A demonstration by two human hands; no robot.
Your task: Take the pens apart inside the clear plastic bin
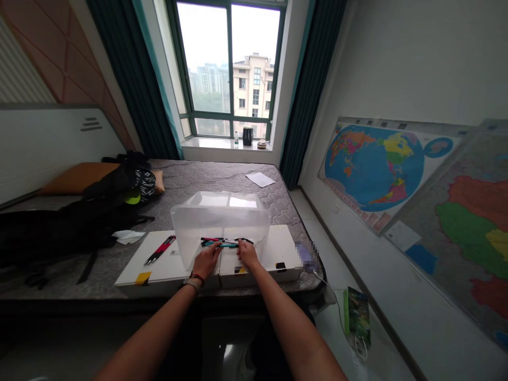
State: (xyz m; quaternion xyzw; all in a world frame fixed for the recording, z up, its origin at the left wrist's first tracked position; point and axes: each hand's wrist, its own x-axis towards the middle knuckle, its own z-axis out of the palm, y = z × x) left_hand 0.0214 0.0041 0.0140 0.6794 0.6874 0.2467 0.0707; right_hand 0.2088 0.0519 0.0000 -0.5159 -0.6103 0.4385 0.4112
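A clear plastic box stands on two flat white boards at the near edge of a bare mattress. Several pens, red, teal and black, lie at the box's near side. My left hand, with a red cord and a watch at the wrist, has its fingers closed on the left end of the pens. My right hand pinches their right end. Two more pens, red and black, lie on the left board, apart from both hands.
Black bags and clothes and an orange pillow cover the mattress's left side. A sheet of paper lies far right. Maps hang on the right wall. A white cable and a green package are on the floor.
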